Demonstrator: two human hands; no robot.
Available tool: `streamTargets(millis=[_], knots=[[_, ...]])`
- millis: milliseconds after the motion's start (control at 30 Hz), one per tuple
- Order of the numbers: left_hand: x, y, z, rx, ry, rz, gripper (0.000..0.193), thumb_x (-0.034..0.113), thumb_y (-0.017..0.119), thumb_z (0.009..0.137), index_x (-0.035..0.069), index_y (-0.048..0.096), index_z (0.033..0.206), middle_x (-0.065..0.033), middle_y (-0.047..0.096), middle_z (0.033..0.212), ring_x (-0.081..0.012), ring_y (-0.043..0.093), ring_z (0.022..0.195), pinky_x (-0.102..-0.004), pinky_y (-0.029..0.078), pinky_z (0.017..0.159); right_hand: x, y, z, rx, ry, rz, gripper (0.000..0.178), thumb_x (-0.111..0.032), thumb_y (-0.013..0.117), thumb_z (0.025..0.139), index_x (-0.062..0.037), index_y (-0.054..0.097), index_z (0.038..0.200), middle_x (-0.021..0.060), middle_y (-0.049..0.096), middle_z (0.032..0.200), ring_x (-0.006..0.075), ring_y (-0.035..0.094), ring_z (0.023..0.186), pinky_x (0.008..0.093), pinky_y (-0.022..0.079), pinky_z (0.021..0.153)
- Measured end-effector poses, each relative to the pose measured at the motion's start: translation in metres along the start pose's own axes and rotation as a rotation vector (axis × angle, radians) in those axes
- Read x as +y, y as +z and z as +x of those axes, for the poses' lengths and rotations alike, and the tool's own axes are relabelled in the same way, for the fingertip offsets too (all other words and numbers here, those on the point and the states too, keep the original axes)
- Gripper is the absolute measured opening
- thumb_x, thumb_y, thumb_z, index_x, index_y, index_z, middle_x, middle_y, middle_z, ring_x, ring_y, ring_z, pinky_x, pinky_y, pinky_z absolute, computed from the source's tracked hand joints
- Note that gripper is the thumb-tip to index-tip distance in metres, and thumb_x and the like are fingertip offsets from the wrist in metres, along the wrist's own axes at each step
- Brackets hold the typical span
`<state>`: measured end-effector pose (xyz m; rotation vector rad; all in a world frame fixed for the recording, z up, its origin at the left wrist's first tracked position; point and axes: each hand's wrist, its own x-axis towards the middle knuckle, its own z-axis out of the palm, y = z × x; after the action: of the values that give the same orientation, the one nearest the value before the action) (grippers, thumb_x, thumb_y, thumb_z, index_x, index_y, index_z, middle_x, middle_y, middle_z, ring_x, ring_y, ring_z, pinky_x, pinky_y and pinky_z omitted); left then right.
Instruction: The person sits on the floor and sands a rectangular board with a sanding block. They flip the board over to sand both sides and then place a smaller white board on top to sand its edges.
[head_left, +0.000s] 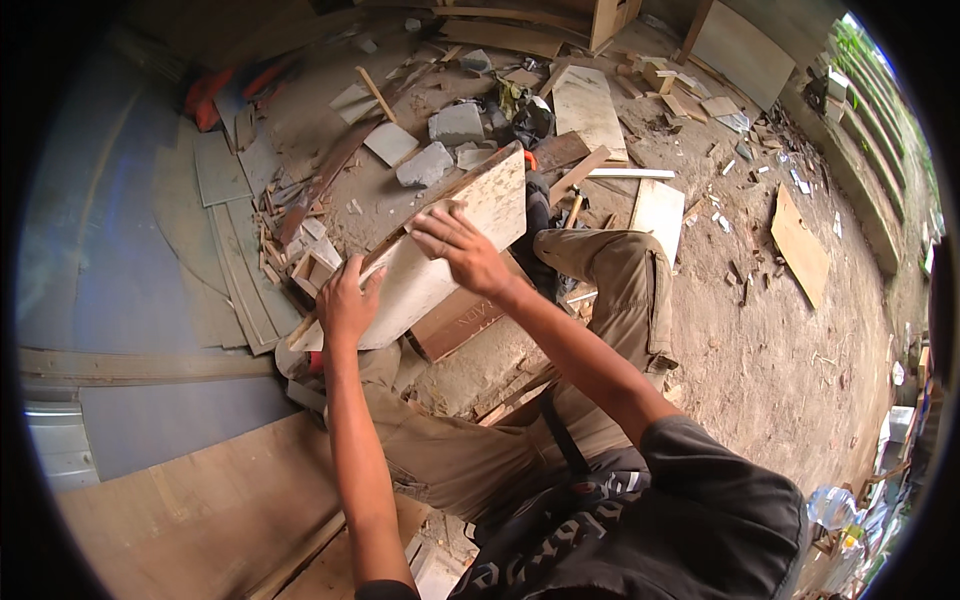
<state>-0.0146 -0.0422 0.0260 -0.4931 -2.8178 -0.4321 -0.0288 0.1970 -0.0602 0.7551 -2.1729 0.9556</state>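
In the head view, your left hand (345, 300) held the white speckled panel (415, 290) by its upper edge, fingers hooked over the rim and thumb against the pale face, while your right hand (462, 248) lay outstretched farther along the same panel, its fingers reaching the top edge. The panel stood tilted on its long side in front of you, between your legs in khaki trousers (610, 265), with a reddish-brown wooden board (455, 325) just below it. Beyond it, grey concrete blocks (425, 165) lay among wood scraps, and a plywood offcut (800, 245) rested on the dirt floor (760, 370) to your right.
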Motion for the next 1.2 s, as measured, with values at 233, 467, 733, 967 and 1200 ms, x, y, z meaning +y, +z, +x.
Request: streamTargets(millis=[233, 467, 733, 967, 1200], knots=[[-0.008, 0.0, 0.014, 0.044, -0.099, 0.031, 0.046, 0.05, 0.059, 0.097, 0.006, 0.064, 0.107, -0.0228, 0.071, 0.092, -0.0474, 0.066, 0.088, -0.0543, 0.05, 0.071, 0.087, 0.046, -0.15, -0.368, 1.355, 0.105, 0.037, -0.015, 0.052, 0.095, -0.0097, 0.069, 0.127, 0.0269, 0.062, 0.131, 0.0409, 0.064, 0.115, 0.0443, 0.049, 0.098], [-0.007, 0.011, 0.021, 0.158, -0.131, -0.096, 0.054, 0.051, 0.056, 0.098, 0.003, 0.063, 0.074, -0.0212, 0.063, 0.068, -0.044, 0.064, 0.068, -0.0501, 0.047, 0.057, 0.134, 0.015, -0.171, 0.65, 1.385, 0.8, 0.028, -0.019, 0.053, 0.101, 0.0016, 0.07, 0.112, 0.0093, 0.065, 0.08, 0.0154, 0.058, 0.07, 0.0321, 0.048, 0.063], [-0.01, 0.011, 0.028, 0.344, 0.115, -0.191, 0.037, 0.021, 0.071, 0.091, -0.001, 0.055, 0.065, -0.0168, 0.057, 0.066, -0.0354, 0.056, 0.062, -0.0412, 0.043, 0.057, 0.135, -0.054, -0.212, 0.689, 1.734, 1.238, 0.04, -0.002, 0.039, 0.093, -0.0065, 0.069, 0.119, 0.005, 0.062, 0.082, 0.0183, 0.056, 0.062, 0.0355, 0.048, 0.055], [0.008, 0.007, -0.07, 0.601, -0.281, -0.055, 0.056, 0.014, 0.076, 0.085, 0.002, 0.049, 0.133, -0.0187, 0.051, 0.134, -0.0377, 0.05, 0.124, -0.0485, 0.038, 0.106, 0.087, -0.021, -0.207, 0.163, 1.487, 0.444, 0.044, -0.002, 0.049, 0.088, 0.01, 0.062, 0.128, 0.0186, 0.07, 0.117, 0.0224, 0.064, 0.109, 0.0303, 0.045, 0.098], [0.029, 0.03, -0.124, 0.785, -1.259, -1.603, 0.058, 0.001, 0.058, 0.074, -0.002, 0.052, 0.132, -0.0162, 0.059, 0.125, -0.0346, 0.057, 0.12, -0.0482, 0.048, 0.105, 0.084, -0.001, -0.219, 0.049, 1.457, 0.423, 0.054, -0.005, 0.046, 0.084, 0.0136, 0.054, 0.134, 0.0243, 0.066, 0.125, 0.0283, 0.063, 0.118, 0.0307, 0.042, 0.103]])
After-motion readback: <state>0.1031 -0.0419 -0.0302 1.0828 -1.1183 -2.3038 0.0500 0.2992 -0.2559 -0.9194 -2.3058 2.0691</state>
